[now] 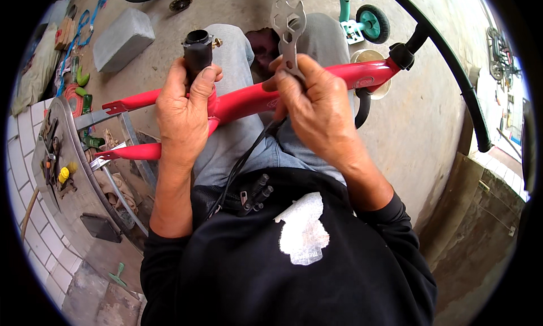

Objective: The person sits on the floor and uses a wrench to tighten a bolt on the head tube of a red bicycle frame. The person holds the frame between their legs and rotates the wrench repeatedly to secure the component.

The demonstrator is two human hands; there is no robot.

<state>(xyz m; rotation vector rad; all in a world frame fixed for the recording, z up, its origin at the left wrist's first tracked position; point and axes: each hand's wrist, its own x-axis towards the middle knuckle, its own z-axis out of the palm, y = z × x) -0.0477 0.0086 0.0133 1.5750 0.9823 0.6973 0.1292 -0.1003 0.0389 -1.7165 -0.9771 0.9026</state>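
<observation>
A red bicycle frame (246,102) lies across my lap, its fork end to the left and its head tube to the right. My left hand (184,111) is closed around the black sleeve (198,58) at the top of the seat tube. Above the fingers sits a black seat clamp (197,37) with a brass-coloured bolt (217,42) on its right side. In my right hand (317,102) a flat silver multi-hole wrench (289,31) points upward, apart from the clamp. Black cables (243,159) hang from the frame toward my waist.
A black handlebar (447,43) curves along the right. Behind the frame stand a bucket (380,91) and a teal-hubbed wheel (372,24). A grey block (123,40) lies at far left. A round table (73,173) to the left bears tools and a yellow item (64,175).
</observation>
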